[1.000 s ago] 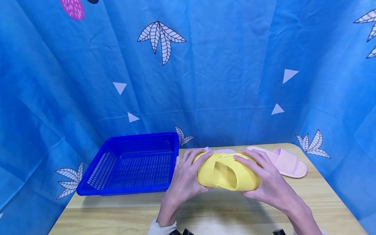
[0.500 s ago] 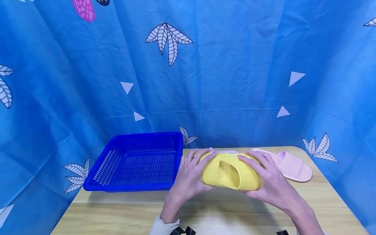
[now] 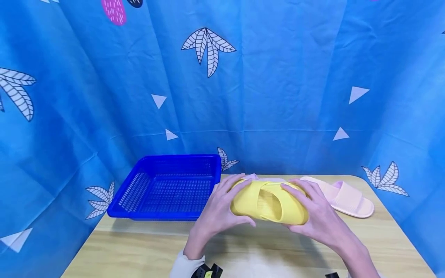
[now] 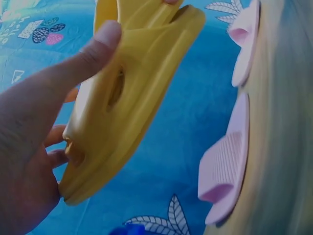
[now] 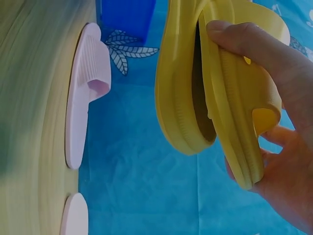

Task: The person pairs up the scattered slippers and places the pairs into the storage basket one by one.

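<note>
Both hands hold a pair of yellow slippers point(image 3: 248, 199) above the table, sole to sole with a narrow gap in the right wrist view. The left hand point(image 3: 217, 210) grips one end of the pair, fingers over the top; its thumb lies along the yellow slipper point(image 4: 134, 107) in the left wrist view. At the other end, the right hand point(image 3: 321, 214) has its thumb on a sole edge and its fingers around the yellow slipper point(image 5: 230, 93). Behind them on the table lie a pink slipper point(image 3: 351, 199) and a second pink slipper point(image 3: 276, 180), mostly hidden by the pair.
A blue perforated plastic basket point(image 3: 160, 216) stands on the left of the wooden table point(image 3: 139, 251), with nothing seen inside it. Blue patterned cloth point(image 3: 271, 96) hangs behind the table and along its sides.
The head view has turned a little left, so basket and pink slippers sit farther right in it. The yellow slippers stay in both hands; the left thumb has shifted slightly away from their lower edge.
</note>
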The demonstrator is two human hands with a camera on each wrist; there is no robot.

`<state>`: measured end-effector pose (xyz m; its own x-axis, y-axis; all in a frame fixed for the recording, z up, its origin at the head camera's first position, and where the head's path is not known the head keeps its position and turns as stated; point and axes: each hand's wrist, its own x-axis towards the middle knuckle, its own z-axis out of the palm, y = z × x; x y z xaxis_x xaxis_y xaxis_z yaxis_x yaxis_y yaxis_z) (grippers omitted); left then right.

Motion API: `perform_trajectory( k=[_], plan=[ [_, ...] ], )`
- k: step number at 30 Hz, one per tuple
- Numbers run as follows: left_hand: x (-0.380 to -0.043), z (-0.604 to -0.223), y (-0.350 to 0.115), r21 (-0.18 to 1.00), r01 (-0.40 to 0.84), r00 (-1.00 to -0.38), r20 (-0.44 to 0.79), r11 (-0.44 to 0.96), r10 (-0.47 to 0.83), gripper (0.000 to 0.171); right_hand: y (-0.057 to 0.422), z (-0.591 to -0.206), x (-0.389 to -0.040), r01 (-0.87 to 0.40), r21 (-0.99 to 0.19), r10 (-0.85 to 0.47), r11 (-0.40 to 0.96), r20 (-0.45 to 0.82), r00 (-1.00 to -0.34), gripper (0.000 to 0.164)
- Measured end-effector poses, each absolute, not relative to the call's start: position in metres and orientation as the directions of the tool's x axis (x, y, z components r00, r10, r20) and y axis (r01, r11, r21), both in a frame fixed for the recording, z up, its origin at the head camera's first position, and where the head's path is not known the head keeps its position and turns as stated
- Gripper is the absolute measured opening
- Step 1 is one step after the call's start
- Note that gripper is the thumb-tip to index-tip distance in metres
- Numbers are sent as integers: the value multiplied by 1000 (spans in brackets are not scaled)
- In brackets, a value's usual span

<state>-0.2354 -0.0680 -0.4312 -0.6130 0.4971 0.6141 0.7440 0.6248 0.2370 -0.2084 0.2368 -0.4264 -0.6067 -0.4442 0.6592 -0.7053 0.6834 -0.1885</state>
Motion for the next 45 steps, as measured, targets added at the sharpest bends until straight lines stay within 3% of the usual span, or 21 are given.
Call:
perform_trajectory(
  k=[10,22,30,39,45],
  plan=[
    [-226,-439,-93,276,722,-632,636,634,443,78,233,-427,-207,-709,-190,-442,679,666,-601,105],
    [-219,-448,-133,217,659,-612,711,720,346,46,235,-427,-207,-699,-190,-425,689,675,-603,107],
    [-214,-456,-162,187,595,-606,743,781,283,39,234,-426,-206,-700,-194,-427,687,672,-605,108],
    [-213,-463,-193,130,534,-586,769,836,255,37,238,-424,-204,-719,-213,-417,662,692,-590,92],
    [-205,-470,-218,150,473,-605,772,868,196,38,235,-425,-205,-739,-214,-435,639,693,-576,92]
  ],
)
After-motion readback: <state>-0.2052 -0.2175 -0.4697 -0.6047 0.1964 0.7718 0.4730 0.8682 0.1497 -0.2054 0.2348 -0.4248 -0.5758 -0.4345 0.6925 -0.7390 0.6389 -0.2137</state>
